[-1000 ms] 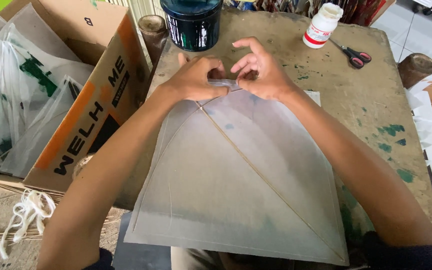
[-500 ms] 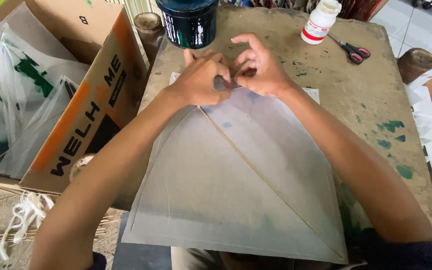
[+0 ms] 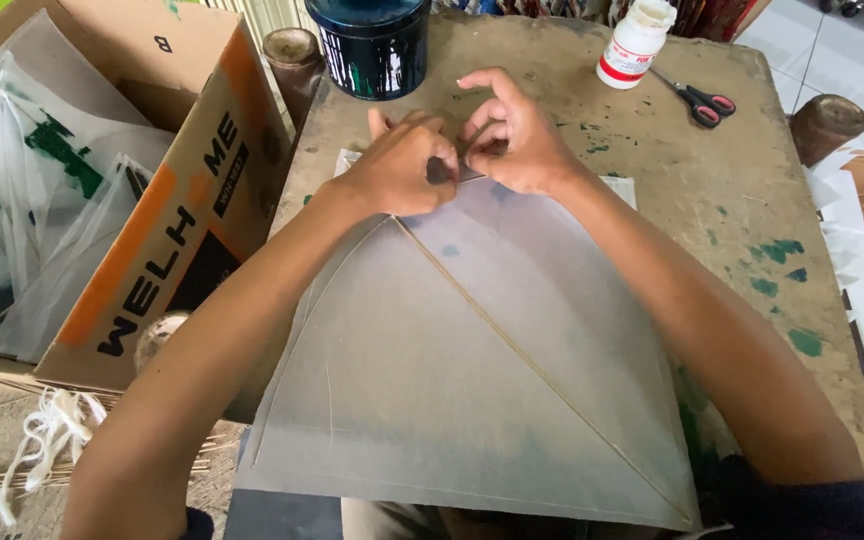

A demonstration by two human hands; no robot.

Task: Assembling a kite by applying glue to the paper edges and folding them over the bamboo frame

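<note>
Hands, left (image 3: 402,175) and right (image 3: 517,150), pinched together the far corner of a translucent paper kite (image 3: 472,380) lying flat on the tabletop (image 3: 752,200), probably pressing its fold over the thin spine stick (image 3: 542,375).

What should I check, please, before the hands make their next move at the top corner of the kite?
1. Both hands at the corner: left hand and right hand pinch the tip of the kite: ok.
2. Thin stick lying straight along the paper: ok.
3. Corner fold fully pressed down: hidden by fingers, cannot tell.
4. Kite fully supported: its lower edge hangs past the table: not ok.
5. Dark pot clear of the paper: ok.
6. Scissors and white bottle within easy reach: ok.
</note>
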